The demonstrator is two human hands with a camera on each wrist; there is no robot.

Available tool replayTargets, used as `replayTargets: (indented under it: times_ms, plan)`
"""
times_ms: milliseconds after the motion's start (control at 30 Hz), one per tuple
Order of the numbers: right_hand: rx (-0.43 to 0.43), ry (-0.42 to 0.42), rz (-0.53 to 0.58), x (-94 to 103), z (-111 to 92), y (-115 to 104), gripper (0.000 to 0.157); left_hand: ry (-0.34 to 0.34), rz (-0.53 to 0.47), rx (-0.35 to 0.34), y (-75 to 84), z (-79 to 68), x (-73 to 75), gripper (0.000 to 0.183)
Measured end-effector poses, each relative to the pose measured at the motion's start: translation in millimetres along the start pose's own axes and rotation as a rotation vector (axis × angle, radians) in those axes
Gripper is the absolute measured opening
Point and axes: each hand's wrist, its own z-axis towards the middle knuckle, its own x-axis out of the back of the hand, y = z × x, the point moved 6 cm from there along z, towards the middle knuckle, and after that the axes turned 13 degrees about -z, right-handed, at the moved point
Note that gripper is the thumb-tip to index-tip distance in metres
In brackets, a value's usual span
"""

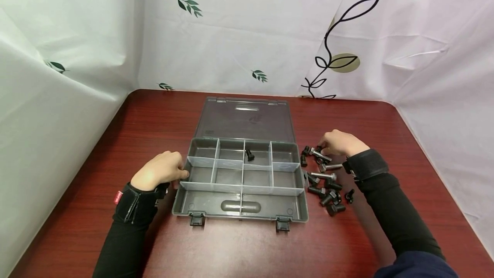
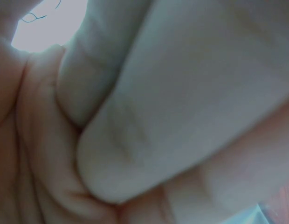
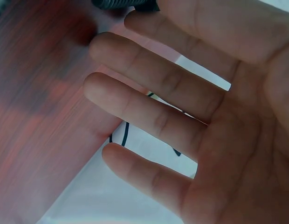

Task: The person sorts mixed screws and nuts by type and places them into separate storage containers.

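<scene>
A grey plastic compartment box lies with its lid folded back. One black bolt lies in a back-row compartment, third from the left. My left hand has curled fingers and holds the box's left rim at its fingertips. The left wrist view is filled by those folded fingers, with the contact at the rim hidden. Beside the box, my right hand reaches into the bolt pile. It pinches a black threaded bolt between thumb and index finger, while the other fingers stay spread and straight.
Loose black and silver bolts lie right of the box, some close against its wall. Two black latches stick out at its front. The dark red table meets white patterned cloth at the back and sides.
</scene>
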Motion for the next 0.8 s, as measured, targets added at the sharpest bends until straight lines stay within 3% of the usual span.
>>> replayTargets:
  times_ms: [233, 367, 800]
  plan:
    - [0.015, 0.041, -0.016, 3.1, -0.1, -3.2, 0.022, -0.004, 0.008, -0.003, 0.0, 0.6, 0.6, 0.028]
    - [0.017, 0.048, -0.023, 3.1, -0.5, -4.9, 0.006, -0.006, -0.001, 0.006, -0.3, 0.9, 0.6, 0.029]
    - [0.0, 0.048, -0.061, -0.2, 1.3, -5.0, 0.008, -0.009, 0.0, 0.001, 0.7, 0.2, 0.1, 0.028]
